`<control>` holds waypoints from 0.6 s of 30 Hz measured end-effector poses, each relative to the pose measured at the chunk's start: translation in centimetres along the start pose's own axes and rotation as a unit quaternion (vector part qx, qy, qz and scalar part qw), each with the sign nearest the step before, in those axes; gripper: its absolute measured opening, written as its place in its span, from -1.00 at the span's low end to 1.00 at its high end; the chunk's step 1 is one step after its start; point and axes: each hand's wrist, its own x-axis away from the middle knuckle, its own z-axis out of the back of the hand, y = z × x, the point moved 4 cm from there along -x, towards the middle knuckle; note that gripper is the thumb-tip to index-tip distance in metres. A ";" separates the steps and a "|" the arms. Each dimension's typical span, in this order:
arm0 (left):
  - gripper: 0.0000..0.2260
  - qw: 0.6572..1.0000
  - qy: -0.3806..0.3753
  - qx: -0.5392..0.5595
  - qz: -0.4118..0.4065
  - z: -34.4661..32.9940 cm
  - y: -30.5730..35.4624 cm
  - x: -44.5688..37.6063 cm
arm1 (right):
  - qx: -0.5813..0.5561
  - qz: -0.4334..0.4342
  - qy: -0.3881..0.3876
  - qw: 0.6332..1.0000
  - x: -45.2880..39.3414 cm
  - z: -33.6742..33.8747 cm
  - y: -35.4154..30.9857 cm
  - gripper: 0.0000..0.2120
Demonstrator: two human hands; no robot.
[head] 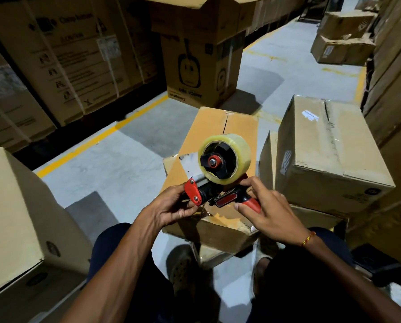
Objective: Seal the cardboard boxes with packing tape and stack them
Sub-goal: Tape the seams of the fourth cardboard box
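Up close, glossy tape roll [225, 158], matte cardboard box [218, 129]

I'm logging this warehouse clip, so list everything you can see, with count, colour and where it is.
tape dispenser: one, red and black, held in both hands above the small box
tape roll: one, clear yellowish, mounted on the dispenser
small box: one, brown cardboard, centre, right in front of the person, flaps closed
box on the right: one, brown, stacked on another box
tall printed box: one, brown with black print, behind the small box
strapped cartons: several, brown, along the left wall
box at near left: one, pale brown
floor line: one, yellow, on the grey floor
left hand: one, grips the dispenser's front end
right hand: one, holds the handle; thread bracelet on the wrist
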 end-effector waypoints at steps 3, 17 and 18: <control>-0.85 1.000 -0.004 -0.018 0.012 0.4 -0.1 -0.1 | 0.005 -0.002 -0.015 1.000 0.1 -0.1 0.0 -0.61; -0.89 1.000 -0.006 -0.023 0.003 1.5 0.4 -1.1 | -0.004 0.013 -0.025 1.000 -0.6 -0.1 -0.4 -0.62; -0.91 1.000 -0.008 -0.026 0.001 1.4 0.5 -1.2 | -0.003 0.011 -0.023 1.000 -0.7 0.0 -0.4 -0.62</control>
